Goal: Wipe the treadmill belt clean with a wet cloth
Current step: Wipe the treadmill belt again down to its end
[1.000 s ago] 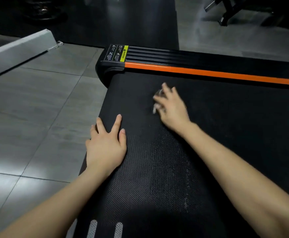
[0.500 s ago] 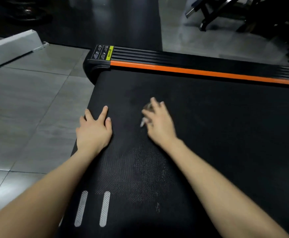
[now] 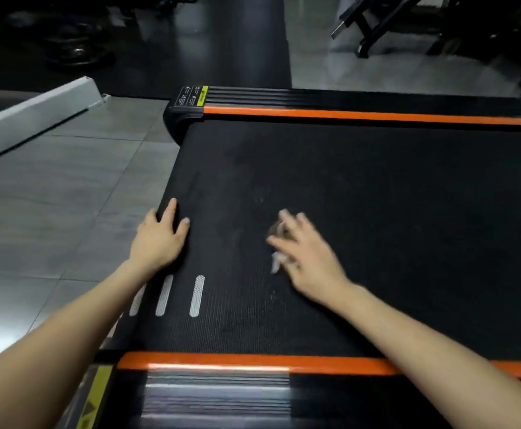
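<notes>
Belt (image 3: 377, 212): matt black, fine dimpled texture. Rails (image 3: 346, 114): glossy orange trim, ribbed black plastic. Floor (image 3: 51, 196): smooth grey tile, slight sheen. Cloth (image 3: 276, 261): pale, crumpled.

Head camera, one view only: wide-angle, worn, facing forward and down, close over the treadmill belt (image 3: 361, 196), seen crosswise from its near side rail (image 3: 222, 394); tiled floor (image 3: 51, 196) at left.
</notes>
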